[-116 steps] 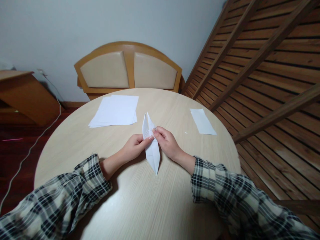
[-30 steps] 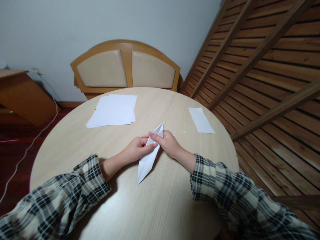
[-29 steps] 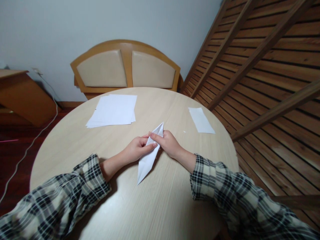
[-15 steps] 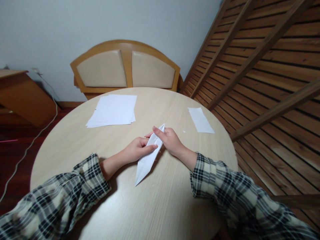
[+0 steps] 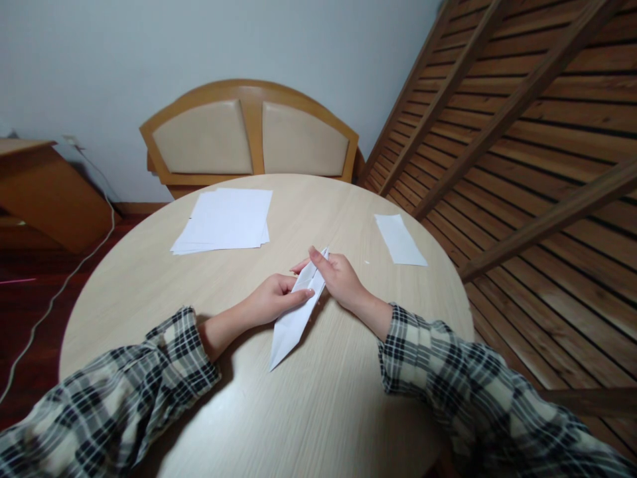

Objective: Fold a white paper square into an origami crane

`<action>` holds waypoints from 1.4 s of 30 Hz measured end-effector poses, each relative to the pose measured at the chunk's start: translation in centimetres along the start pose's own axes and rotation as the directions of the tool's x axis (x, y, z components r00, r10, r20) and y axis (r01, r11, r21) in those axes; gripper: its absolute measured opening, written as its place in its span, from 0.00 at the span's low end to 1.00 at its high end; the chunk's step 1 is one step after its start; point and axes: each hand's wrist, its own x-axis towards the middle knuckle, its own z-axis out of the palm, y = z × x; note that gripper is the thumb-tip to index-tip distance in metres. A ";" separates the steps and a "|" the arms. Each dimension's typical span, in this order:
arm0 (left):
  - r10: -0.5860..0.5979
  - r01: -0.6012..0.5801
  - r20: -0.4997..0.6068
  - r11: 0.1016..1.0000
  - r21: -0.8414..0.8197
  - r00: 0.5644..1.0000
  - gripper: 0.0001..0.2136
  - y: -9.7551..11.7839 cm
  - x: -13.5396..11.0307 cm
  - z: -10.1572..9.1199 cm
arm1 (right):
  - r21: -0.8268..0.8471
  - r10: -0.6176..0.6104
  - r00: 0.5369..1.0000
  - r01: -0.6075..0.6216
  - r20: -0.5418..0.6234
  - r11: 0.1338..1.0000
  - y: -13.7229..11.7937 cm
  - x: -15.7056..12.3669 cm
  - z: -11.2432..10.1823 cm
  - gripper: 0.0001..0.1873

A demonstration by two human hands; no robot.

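A folded white paper point(image 5: 292, 328), long and narrow with pointed ends, is held aslant just over the round table. My left hand point(image 5: 275, 297) grips its left edge near the middle, thumb lying across the top face and fingers underneath. At the far end, my right hand point(image 5: 338, 277) pinches the paper, its thumb close to the upper tip. Most fingers of both hands are hidden beneath or behind the folded paper.
The round wooden table point(image 5: 348, 392) carries a stack of white sheets point(image 5: 226, 219) at the back left and a white paper strip point(image 5: 401, 240) at the right. A tiny paper scrap point(image 5: 367, 261) lies near my right hand. Slatted wood point(image 5: 542, 166) rises beyond the table's right edge.
My right thumb has shifted slightly to the right and up along the paper's upper end. My left hand and the paper have stayed nearly still.
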 end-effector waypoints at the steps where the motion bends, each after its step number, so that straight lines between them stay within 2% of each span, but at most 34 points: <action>1: 0.007 -0.007 -0.002 1.000 0.005 1.000 0.18 0.0 0.0 0.0 | 0.002 0.004 1.000 -0.004 -0.001 1.000 0.0 0.0 0.0 0.34; 5: 0.000 0.000 -0.010 1.000 0.018 1.000 0.18 -0.2 -0.1 -0.1 | 0.016 0.015 1.000 -0.015 -0.019 1.000 0.0 0.1 -0.1 0.33; 10: -0.066 0.066 0.003 0.997 0.046 0.998 0.19 -0.3 -0.2 -0.1 | -0.024 -0.035 0.996 0.033 -0.082 0.999 -0.2 0.1 -0.3 0.33; 25: -0.069 0.069 0.005 0.997 0.045 0.998 0.18 0.1 -0.2 0.0 | -0.089 -0.078 0.990 0.068 -0.120 0.994 -0.2 0.3 -0.5 0.39; 30: -0.081 0.081 0.007 0.996 0.044 0.997 0.19 0.1 -0.2 0.0 | -0.090 -0.060 0.992 0.051 -0.108 0.995 -0.2 0.3 -0.6 0.39; 37: -0.102 0.102 -0.002 0.992 0.074 0.995 0.19 0.0 -0.3 -0.1 | -0.130 -0.029 0.986 0.007 -0.167 0.991 -0.3 0.4 -0.7 0.39; 42: -0.097 0.097 0.023 0.995 0.016 0.995 0.18 0.3 -0.4 0.1 | -0.030 0.027 0.988 -0.032 -0.150 0.999 0.0 0.6 -0.7 0.42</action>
